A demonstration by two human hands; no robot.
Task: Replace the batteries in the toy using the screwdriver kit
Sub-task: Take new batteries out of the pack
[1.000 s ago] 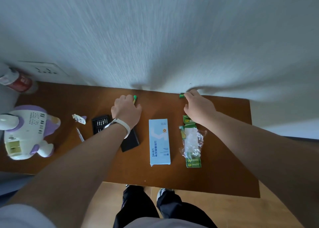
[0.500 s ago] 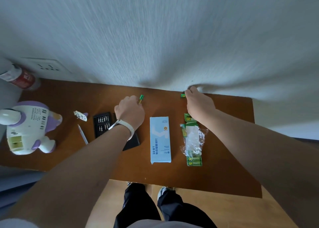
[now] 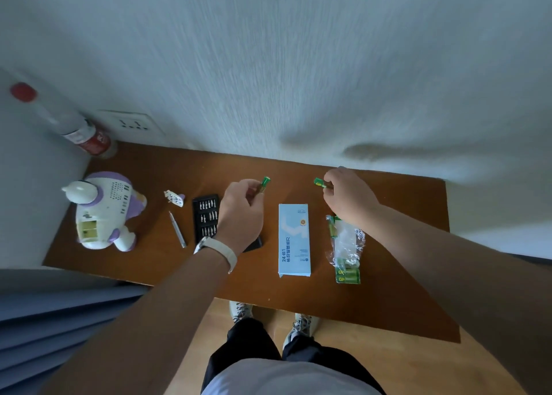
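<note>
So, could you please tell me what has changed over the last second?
Both hands have lifted from the desk's far edge: the left hand now raises one green battery, and the right hand another. The toy, bit case and blue box stayed put.

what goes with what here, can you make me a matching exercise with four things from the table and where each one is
Things:
1. toy
2. screwdriver
3. blue box
4. battery pack

Places:
A. flat on the table between the bit case and the battery pack
B. at the left end of the table, battery bay open
C. in torn clear wrap, below the right hand
D. loose on the table between the toy and the bit case

Pairs: 1-B, 2-D, 3-A, 4-C
</note>
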